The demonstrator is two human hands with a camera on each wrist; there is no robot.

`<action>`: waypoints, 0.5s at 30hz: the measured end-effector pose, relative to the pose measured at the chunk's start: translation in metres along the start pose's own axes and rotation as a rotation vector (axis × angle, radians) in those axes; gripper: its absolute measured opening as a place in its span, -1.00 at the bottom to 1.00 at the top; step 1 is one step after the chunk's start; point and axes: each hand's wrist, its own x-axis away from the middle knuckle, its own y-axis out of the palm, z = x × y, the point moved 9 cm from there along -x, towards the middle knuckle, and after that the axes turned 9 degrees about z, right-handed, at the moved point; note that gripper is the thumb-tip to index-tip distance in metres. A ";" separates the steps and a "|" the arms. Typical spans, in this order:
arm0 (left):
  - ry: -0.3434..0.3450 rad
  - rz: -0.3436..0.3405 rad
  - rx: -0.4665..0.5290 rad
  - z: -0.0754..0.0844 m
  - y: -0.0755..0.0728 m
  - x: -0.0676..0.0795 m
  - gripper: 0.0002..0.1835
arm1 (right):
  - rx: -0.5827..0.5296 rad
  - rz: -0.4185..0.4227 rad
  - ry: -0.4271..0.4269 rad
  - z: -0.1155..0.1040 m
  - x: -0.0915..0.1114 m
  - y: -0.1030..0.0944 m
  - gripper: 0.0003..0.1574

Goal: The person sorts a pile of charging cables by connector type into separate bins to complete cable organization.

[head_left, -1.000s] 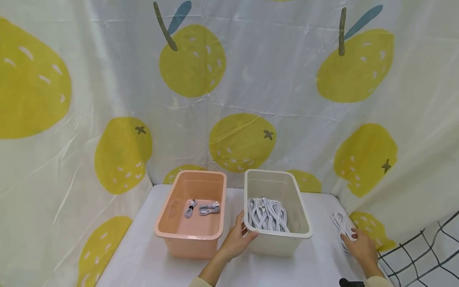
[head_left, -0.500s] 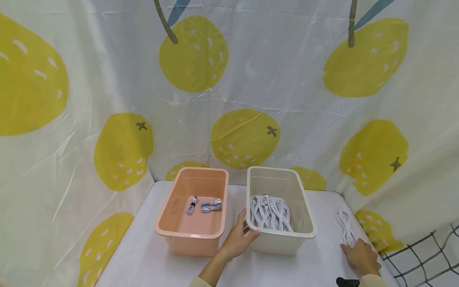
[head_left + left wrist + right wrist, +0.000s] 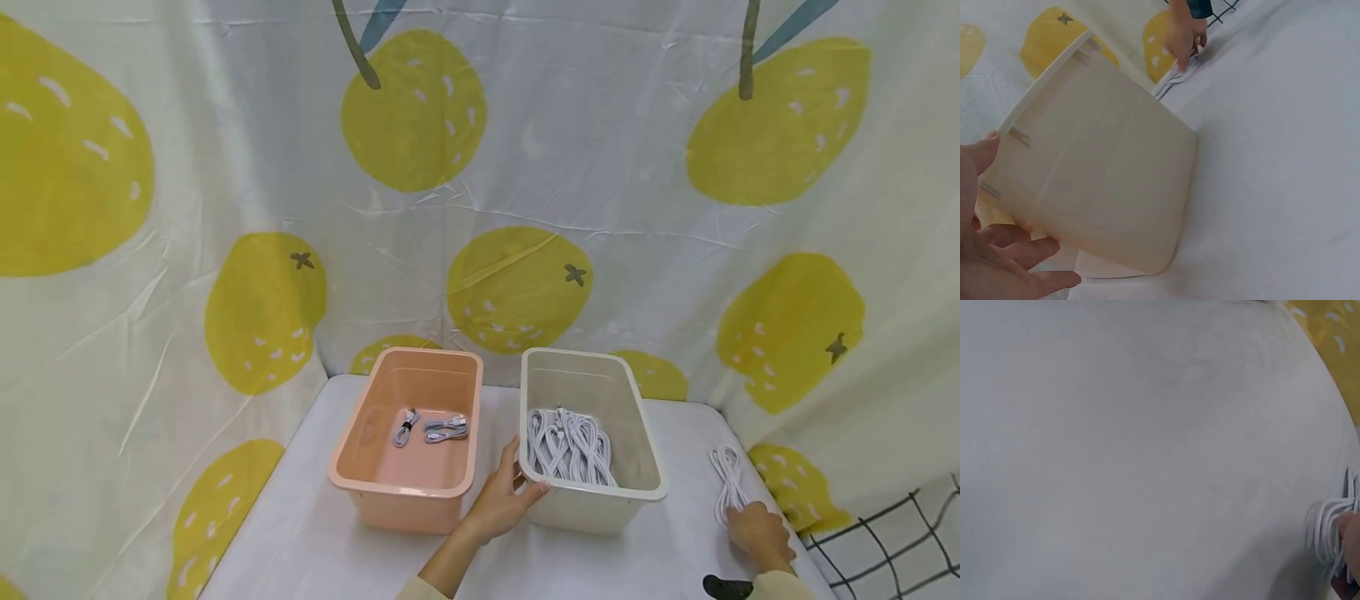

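A cream plastic bin [image 3: 577, 512] stands right of the middle, with several coiled white cables [image 3: 585, 442] in it. My left hand [image 3: 498, 504] holds its near left corner, thumb at the front rim and fingers along the side. In the left wrist view, the bin's outer wall [image 3: 1104, 150] fills the middle. At the table's right edge, my right hand [image 3: 759, 533] grips the near end of a coiled white cable [image 3: 726, 471]. That cable's loops [image 3: 1329, 531] show beside the thumb in the right wrist view; most of this hand falls outside that view.
A peach plastic bin [image 3: 405, 510] stands left of the cream one, holding two small grey cables [image 3: 447, 429]. A white cloth covers the table [image 3: 675, 550]. Lemon-print curtains [image 3: 525, 292] close off the back and sides, and a black wire grid [image 3: 892, 533] is at right.
My right hand has shifted to the near end of the white cable and turned, its fingers now hidden under the hand. The left hand stays at the cream bin's corner.
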 end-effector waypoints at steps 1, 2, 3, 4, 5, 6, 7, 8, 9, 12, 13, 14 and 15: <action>0.001 0.002 -0.004 0.000 0.000 0.001 -0.05 | -0.017 0.011 -0.011 0.000 0.001 -0.001 -0.28; 0.002 0.002 -0.006 0.000 -0.001 0.001 -0.05 | -0.035 0.019 -0.021 -0.001 0.001 -0.002 -0.27; 0.004 0.003 -0.010 0.000 -0.001 0.001 -0.05 | -0.054 0.031 -0.030 -0.001 0.002 -0.003 -0.27; 0.006 0.004 -0.014 0.001 -0.001 0.001 -0.05 | -0.070 0.040 -0.034 -0.001 0.002 -0.003 -0.26; 0.009 0.003 -0.017 0.001 -0.001 0.001 -0.05 | -0.085 0.050 -0.033 0.000 0.002 -0.004 -0.25; 0.010 0.002 -0.017 0.001 0.000 0.001 -0.05 | -0.098 0.064 -0.030 0.001 0.002 -0.005 -0.25; 0.010 0.000 -0.017 0.001 0.000 0.001 -0.05 | -0.113 0.078 -0.025 0.002 0.002 -0.007 -0.25; 0.014 -0.003 -0.013 0.002 0.001 0.000 -0.04 | -0.124 0.089 -0.019 0.003 0.002 -0.008 -0.26; 0.017 -0.004 -0.013 0.002 0.001 0.000 -0.04 | -0.134 0.100 -0.011 0.004 0.002 -0.010 -0.27; 0.020 -0.004 -0.014 0.003 0.002 0.000 -0.04 | -0.162 0.133 -0.010 0.004 0.002 -0.016 -0.30; 0.022 -0.001 -0.019 0.004 0.001 0.000 -0.04 | -0.172 0.138 -0.017 0.003 0.002 -0.018 -0.30; 0.026 0.002 -0.024 0.005 0.000 0.001 -0.05 | -0.180 0.142 -0.026 0.001 0.002 -0.020 -0.31; 0.027 0.007 -0.029 0.006 -0.002 0.002 -0.05 | -0.189 0.147 -0.036 -0.002 0.002 -0.022 -0.31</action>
